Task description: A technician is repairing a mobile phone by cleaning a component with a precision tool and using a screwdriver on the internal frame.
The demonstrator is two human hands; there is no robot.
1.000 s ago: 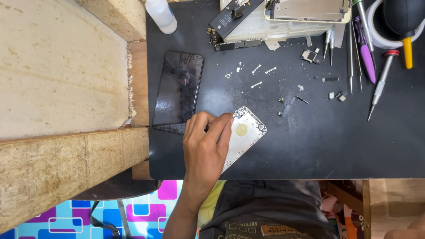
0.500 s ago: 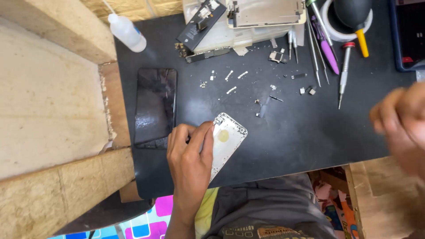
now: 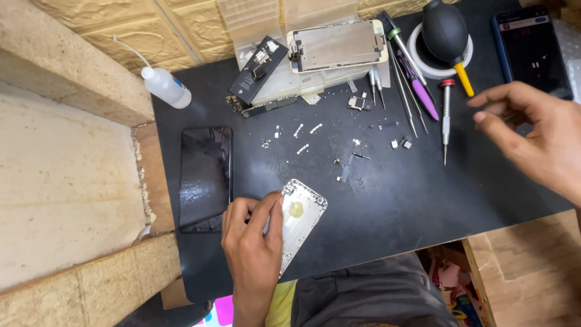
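My left hand [image 3: 253, 242] lies flat on a silver phone back housing [image 3: 301, 218] at the near edge of the black work mat [image 3: 387, 200], pressing it down with the fingers together. To its left lies a black phone screen panel [image 3: 204, 178], face up. My right hand [image 3: 532, 136] hovers over the mat's right side with fingers spread, holding nothing, near a red-collared screwdriver [image 3: 445, 118] and a dark phone [image 3: 531, 48] in a blue case.
Small screws and brackets [image 3: 302, 139] are scattered mid-mat. At the back lie a battery [image 3: 257, 69], a metal screen frame [image 3: 336, 45] on a clear tray, tweezers and a purple tool [image 3: 417, 91], a black air blower [image 3: 445, 30] and a white squeeze bottle [image 3: 164, 86]. Stone blocks [image 3: 72, 157] border the left.
The view has shifted, so the mat sits further right and lower. My right hand has come into view at the right and reached in over the tools. My left hand stays on the housing.
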